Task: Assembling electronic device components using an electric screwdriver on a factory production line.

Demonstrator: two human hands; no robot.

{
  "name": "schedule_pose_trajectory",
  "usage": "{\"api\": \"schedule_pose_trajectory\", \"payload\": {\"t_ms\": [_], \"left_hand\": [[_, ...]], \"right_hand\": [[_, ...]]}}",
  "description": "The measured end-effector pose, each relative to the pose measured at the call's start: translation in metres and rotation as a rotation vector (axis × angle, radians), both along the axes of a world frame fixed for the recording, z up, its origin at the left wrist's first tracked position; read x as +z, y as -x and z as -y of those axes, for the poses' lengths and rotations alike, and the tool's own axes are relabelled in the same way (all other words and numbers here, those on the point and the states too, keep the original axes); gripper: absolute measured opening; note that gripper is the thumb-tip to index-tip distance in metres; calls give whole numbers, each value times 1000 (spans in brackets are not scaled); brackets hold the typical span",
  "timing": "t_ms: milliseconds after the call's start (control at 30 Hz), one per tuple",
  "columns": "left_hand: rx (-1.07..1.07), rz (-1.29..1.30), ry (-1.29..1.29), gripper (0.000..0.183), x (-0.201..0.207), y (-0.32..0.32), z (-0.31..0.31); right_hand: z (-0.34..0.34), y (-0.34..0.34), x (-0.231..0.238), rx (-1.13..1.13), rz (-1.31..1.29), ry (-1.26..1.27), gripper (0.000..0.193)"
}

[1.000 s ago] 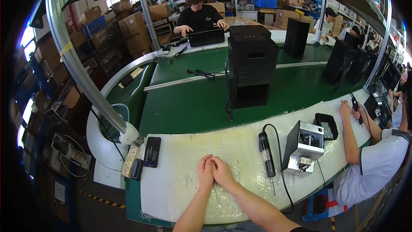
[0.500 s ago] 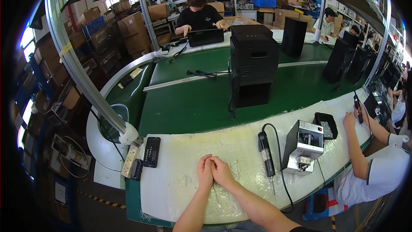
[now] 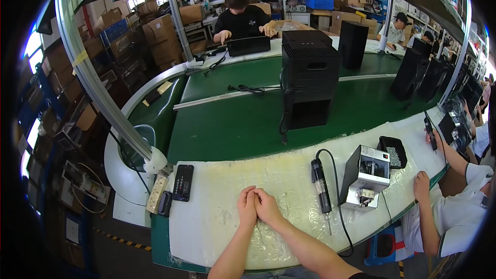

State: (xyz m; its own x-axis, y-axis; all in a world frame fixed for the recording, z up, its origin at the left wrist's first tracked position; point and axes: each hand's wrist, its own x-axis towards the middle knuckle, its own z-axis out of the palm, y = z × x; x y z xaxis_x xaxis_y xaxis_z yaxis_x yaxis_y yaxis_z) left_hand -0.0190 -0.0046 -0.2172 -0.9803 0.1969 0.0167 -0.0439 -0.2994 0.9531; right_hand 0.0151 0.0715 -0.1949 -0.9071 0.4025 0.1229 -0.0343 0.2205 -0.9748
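My left hand [image 3: 246, 205] and my right hand [image 3: 266, 206] rest together on the plastic-covered white bench top [image 3: 206, 237]. Their fingers are curled in and pressed against each other, with no object showing between them. To the right lies a black electric screwdriver [image 3: 321, 188], its bit pointing toward me and its cable looping aside. Beside it stands a screw feeder [image 3: 365, 178] with a black-and-silver housing. A black tray of small screws [image 3: 394, 153] sits just behind the feeder. Left of my hands lies a black phone [image 3: 183, 183] with its screen lit.
A tall black cabinet-like unit [image 3: 310, 85] stands on the green conveyor [image 3: 222, 129] ahead, its cord hanging down. More black units [image 3: 354, 44] stand farther along. A metal post [image 3: 103, 93] and power strip [image 3: 156, 195] border the left. A co-worker [image 3: 449, 212] sits at right, holding a screwdriver.
The tall black unit has shifted slightly right along the conveyor. The co-worker at right has drawn one hand back toward the bench edge. My hands have stayed in place.
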Motion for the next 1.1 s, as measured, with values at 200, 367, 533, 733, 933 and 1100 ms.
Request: {"api": "schedule_pose_trajectory", "payload": {"t_ms": [200, 367, 533, 733, 933, 1100], "left_hand": [[-5, 0, 2, 20, -10, 2, -4], [-20, 7, -12, 20, -13, 3, 4], [-27, 47, -91, 20, -6, 3, -2], [-89, 83, -147, 21, -10, 5, -7], [-90, 86, -124, 25, -2, 9, -2], [-105, 231, -95, 33, -20, 14, 8]], "right_hand": [[-5, -2, 0, -15, 14, -21, 19], [3, -2, -1, -24, -27, -33, 19], [0, 0, -2, -56, 1, -59, 21], [-3, 2, -8, -35, -48, -33, 22], [3, 9, -19, -36, -91, -86, 20], [4, 3, -11, -38, -147, -107, 19]]}}
